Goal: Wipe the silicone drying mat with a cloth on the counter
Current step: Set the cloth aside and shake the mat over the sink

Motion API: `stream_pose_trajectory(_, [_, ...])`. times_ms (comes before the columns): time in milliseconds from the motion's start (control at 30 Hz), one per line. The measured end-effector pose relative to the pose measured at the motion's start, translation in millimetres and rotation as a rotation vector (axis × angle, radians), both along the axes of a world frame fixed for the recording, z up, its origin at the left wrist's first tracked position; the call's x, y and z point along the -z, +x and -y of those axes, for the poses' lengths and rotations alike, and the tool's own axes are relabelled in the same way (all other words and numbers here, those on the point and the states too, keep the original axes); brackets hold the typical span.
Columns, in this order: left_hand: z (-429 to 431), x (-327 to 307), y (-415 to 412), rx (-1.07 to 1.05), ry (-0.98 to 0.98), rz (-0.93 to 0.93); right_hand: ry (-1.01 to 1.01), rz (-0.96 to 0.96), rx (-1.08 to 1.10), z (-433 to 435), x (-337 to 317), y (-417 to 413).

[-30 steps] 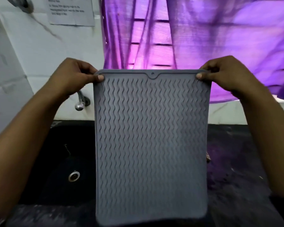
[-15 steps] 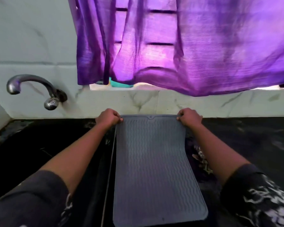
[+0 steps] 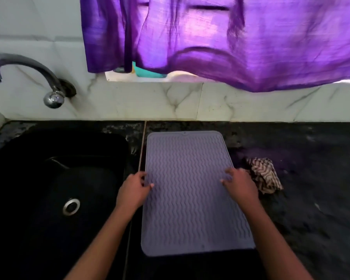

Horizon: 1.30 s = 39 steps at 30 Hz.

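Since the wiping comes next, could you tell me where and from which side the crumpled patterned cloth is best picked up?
Take the cloth by its raised, bunched top, coming from above and from its left with the right hand, which lies right beside it on the mat edge. It sits crumpled on the counter, so the upstanding folds probably offer an easy pinch with all fingers.

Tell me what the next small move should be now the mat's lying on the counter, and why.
Probably reach the right hand sideways to pick up the crumpled striped cloth. The silicone drying mat lies flat on the dark counter beside the sink, both hands, left hand included, are empty at its edges, and the cloth sits just right of the right hand, so wiping can't start without it.
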<state>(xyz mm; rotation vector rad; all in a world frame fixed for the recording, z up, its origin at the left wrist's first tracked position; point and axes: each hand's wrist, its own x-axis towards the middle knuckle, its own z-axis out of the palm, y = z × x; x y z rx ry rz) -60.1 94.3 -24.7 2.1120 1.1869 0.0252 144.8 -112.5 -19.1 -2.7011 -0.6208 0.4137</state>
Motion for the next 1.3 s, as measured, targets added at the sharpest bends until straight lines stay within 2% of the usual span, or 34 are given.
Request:
stream_pose_trajectory(200, [74,10,-63,-0.107,-0.059,-0.126,-0.157,-0.063,0.256,96,7,-74])
stream_pose_trajectory(267, [82,11,-74,-0.130,-0.055,-0.164,-0.110,-0.113,0.301,109,11,-82])
stream_pose_trajectory(367, [88,18,-83,-0.187,-0.165,-0.086,0.102,-0.216,0.365,119,16,-78])
stream_pose_trajectory(533, [98,26,-98,-0.310,-0.277,0.150,0.325,-0.320,0.367,131,17,-77])
stream_pose_trajectory(633, [106,19,-104,-0.338,-0.328,0.203,0.386,-0.367,0.349,139,15,-81])
stream_pose_trajectory(767, [122,6,-120,-0.347,-0.360,0.201,0.374,-0.406,0.307,155,8,-95])
stream_pose_trajectory(933, [145,4,-143,-0.345,-0.404,0.123,0.222,-0.420,0.278,179,7,-118])
stream_pose_trajectory(1067, [151,10,-155,-0.318,-0.304,0.033,0.012,-0.372,0.207,183,8,-132])
stream_pose_trajectory(1167, [151,-3,-153,-0.182,0.001,-0.236,-0.267,-0.196,0.122,179,-7,-138])
stream_pose_trajectory(1233, [142,-16,-136,-0.105,0.247,-0.314,-0.267,-0.057,0.086,168,-24,-128])
stream_pose_trajectory(1300, [123,-23,-100,-0.036,0.385,-0.220,-0.104,0.063,0.034,142,-34,-103])
